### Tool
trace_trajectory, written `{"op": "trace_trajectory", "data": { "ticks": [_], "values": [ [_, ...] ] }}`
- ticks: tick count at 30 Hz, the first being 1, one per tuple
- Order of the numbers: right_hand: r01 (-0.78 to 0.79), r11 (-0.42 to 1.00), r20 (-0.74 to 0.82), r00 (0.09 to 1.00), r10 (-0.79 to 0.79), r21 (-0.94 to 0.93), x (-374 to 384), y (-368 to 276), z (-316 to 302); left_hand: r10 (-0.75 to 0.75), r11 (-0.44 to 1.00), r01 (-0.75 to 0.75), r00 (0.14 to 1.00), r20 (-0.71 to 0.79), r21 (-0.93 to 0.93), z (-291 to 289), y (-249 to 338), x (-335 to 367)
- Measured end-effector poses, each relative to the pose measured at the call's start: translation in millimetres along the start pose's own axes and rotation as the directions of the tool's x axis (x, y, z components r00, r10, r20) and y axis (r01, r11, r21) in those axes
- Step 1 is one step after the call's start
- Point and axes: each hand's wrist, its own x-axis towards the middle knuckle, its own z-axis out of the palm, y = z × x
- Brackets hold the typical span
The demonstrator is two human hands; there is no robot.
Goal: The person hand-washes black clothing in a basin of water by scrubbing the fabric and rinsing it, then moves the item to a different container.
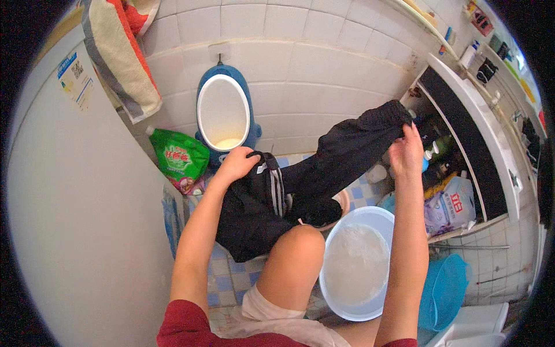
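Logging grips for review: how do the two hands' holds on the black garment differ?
The left hand grips beside the white stripes; the right hand holds the gathered edge. The left hand is near the blue-and-white urinal, the right hand near the cabinet. Both grip the same black garment.

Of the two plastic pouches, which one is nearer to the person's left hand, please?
The green pouch, beside the blue-and-white urinal. The other pouch, white and purple, is in the cabinet at the right, farther from the left hand.
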Motion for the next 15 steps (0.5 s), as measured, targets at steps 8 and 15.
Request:
{"op": "trace_trajectory", "data": {
  "ticks": [8,15],
  "values": [
    [0.016,1.000,0.097,0.995,-0.017,0.011,-11.7,-44.0,-8.5,0.269,0.957,-0.273,0.961,0.058,0.101,50.9,28.9,-7.0],
    [0.050,0.991,0.099,0.993,-0.063,0.123,-22.1,-86.2,0.8,0.452,0.887,-0.422,0.877,0.164,-0.188,126.4,108.8,-14.7]
  ]
}}
